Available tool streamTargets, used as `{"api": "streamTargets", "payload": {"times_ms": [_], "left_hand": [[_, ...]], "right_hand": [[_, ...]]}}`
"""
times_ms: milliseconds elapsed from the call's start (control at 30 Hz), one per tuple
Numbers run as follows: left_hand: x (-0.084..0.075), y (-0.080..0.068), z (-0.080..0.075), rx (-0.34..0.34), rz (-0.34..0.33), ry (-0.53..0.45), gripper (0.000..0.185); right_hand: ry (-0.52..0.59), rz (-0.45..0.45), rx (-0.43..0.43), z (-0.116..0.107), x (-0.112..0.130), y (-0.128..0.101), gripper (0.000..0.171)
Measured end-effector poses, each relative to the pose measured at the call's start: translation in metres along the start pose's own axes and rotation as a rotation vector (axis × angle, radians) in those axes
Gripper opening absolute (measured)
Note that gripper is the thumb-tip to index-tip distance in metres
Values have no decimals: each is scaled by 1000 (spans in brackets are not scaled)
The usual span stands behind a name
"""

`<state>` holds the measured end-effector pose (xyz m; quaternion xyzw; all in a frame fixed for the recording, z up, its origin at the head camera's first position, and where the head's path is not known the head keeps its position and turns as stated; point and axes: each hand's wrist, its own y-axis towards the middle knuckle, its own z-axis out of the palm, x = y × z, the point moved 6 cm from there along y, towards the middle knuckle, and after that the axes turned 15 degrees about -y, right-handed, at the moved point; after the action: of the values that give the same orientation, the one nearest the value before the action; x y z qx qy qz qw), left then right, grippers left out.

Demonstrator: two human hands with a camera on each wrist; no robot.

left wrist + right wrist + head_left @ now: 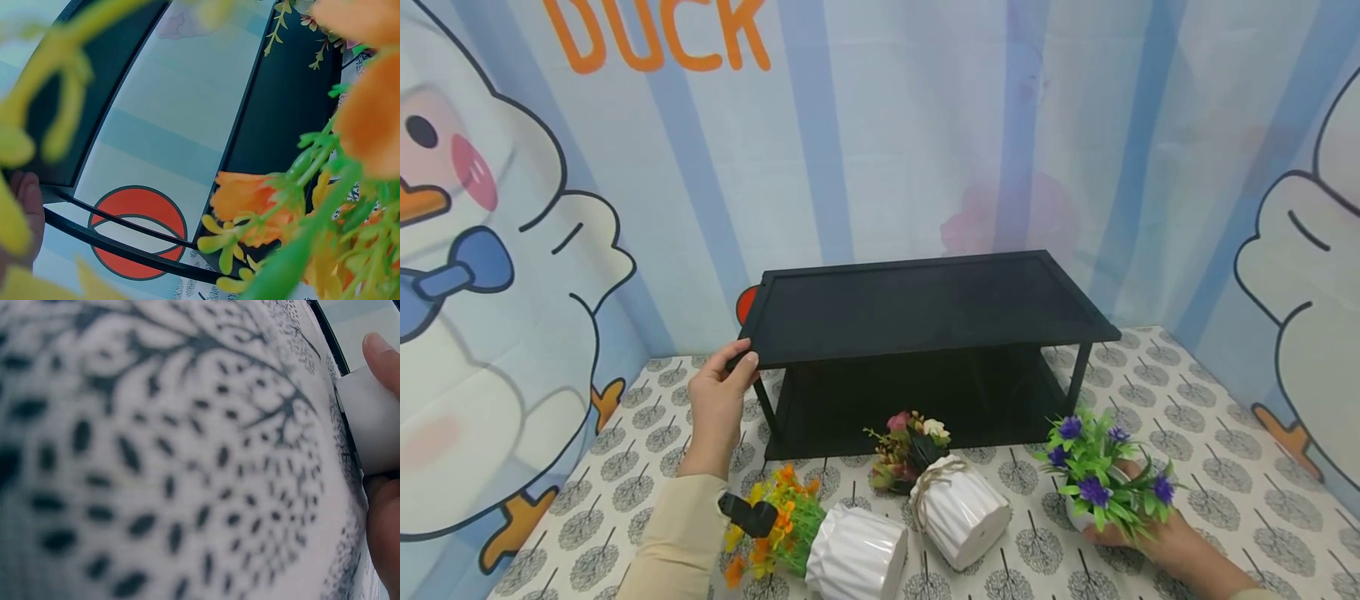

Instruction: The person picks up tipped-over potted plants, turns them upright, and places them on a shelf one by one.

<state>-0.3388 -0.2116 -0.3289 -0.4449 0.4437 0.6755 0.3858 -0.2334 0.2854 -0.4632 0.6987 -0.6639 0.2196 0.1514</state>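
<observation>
Holding now: my right hand [1157, 533] wraps round the purple flower pot [1101, 479].
Other hand: my left hand [718, 400] grips the black shelf [925, 304] corner.
Shelf from pot: up, left, long side sideways.

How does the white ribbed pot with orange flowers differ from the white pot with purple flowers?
The white ribbed pot with orange and yellow flowers lies tipped on its side on the tree-patterned tablecloth, untouched; the white pot with purple flowers and green leaves is gripped by the right hand. The orange pot shows fully; the purple one's pot is mostly hidden by foliage. Both are small potted plants in white pots.
</observation>
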Motion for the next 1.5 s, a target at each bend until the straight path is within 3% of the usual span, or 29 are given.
{"api": "streamTargets", "payload": {"times_ms": [233, 533, 967, 1167, 1333, 1500], "left_hand": [[1, -1, 0, 0, 8, -2, 35], [1, 0, 0, -2, 12, -6, 35], [1, -1, 0, -4, 4, -15, 35], [1, -2, 1, -4, 6, -11, 35], [1, -2, 0, -3, 2, -10, 35], [0, -1, 0, -1, 11, -14, 36]], "right_hand": [[15, 29, 21, 1, 0, 2, 95], [137, 24, 33, 1, 2, 3, 100], [150, -40, -33, -2, 10, 3, 101], [116, -19, -33, -4, 9, 1, 101], [182, -67, -135, -9, 9, -3, 88], [249, -63, -103, -9, 5, -2, 79]]}}
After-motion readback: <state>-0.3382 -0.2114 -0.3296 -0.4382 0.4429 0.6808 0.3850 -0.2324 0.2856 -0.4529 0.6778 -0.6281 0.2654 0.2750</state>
